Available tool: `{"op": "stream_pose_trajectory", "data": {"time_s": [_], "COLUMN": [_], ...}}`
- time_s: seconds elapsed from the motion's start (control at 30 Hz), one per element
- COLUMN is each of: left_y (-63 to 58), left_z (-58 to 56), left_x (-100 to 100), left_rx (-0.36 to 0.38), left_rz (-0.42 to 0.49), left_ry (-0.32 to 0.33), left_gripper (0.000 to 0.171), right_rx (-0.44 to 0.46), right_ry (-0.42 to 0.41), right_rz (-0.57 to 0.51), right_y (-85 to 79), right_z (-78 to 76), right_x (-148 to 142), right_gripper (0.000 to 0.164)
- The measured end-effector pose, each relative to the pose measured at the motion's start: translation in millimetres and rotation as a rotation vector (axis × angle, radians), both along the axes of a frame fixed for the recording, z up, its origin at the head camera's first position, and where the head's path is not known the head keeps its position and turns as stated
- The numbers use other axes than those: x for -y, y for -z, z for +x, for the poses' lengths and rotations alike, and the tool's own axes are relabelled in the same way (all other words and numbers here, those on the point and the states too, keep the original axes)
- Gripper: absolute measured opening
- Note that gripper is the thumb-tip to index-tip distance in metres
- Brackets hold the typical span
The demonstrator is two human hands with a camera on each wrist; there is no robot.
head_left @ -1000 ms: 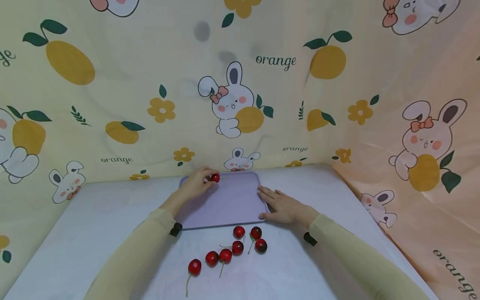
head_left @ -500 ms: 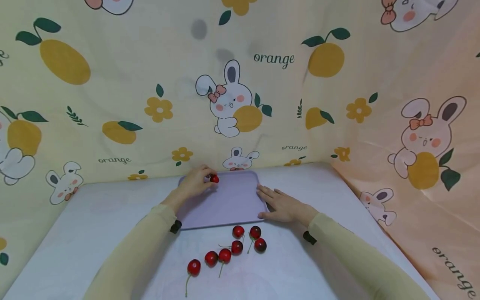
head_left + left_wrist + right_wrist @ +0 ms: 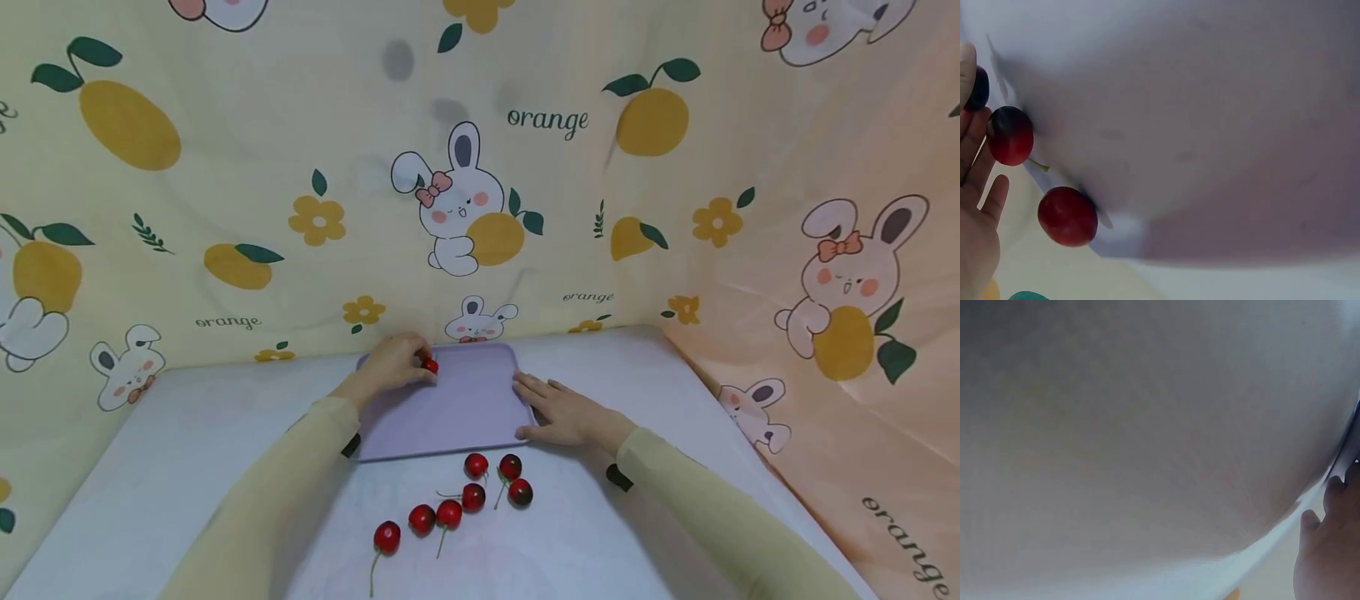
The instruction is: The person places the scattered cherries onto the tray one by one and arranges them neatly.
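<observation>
My left hand point(image 3: 393, 364) is over the far left part of a lilac tray point(image 3: 465, 417), a red cherry point(image 3: 430, 366) at its fingertips. In the left wrist view, thumb and fingers pinch a dark cherry point(image 3: 981, 90). Beside that hand, two more cherries sit on the tray: a dark-topped red cherry point(image 3: 1011, 139) with a short stem, and a plain red cherry point(image 3: 1067, 216). The head view hides both behind the hand. My right hand point(image 3: 566, 414) lies with fingers extended against the tray's right edge; its wrist view catches only part of the hand point(image 3: 1332, 550).
Several stemmed cherries lie on the white table point(image 3: 600, 550) in front of the tray, from a lone cherry point(image 3: 387, 537) at the left to a dark red cherry point(image 3: 520, 492) at the right. A rabbit-and-orange printed curtain point(image 3: 337, 125) hangs behind and at the right.
My left hand has lowered slightly toward the tray with the cherry at its fingertips. My right hand stays at the tray's edge, and the table's cherries have not moved.
</observation>
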State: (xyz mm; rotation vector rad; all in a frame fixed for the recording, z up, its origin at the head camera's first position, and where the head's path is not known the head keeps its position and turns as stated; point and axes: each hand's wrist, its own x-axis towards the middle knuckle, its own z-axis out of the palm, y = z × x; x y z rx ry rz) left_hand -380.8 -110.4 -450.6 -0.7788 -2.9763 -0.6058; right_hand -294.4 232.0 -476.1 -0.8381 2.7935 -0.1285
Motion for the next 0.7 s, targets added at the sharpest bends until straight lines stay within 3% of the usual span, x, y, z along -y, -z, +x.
{"op": "stream_pose_trajectory", "data": {"time_s": [0.33,0.7], "left_y": [1.8,9.1], "left_z": [-5.6,-9.0], "left_x": [-0.3,-2.3], "left_rx": [-0.011,0.046], "left_rz": [-0.009,-0.030], "left_ry": [-0.024,-0.031], "left_gripper": [0.043,0.044], "right_rx": [-0.011,-0.009], "right_ry": [-0.006,-0.008], "right_rz": [-0.014,-0.014], "right_y": [-3.0,1.1], "right_z": [1.0,-0.9], "right_x": [0.2,-0.5], "right_gripper": [0.095,0.095]}}
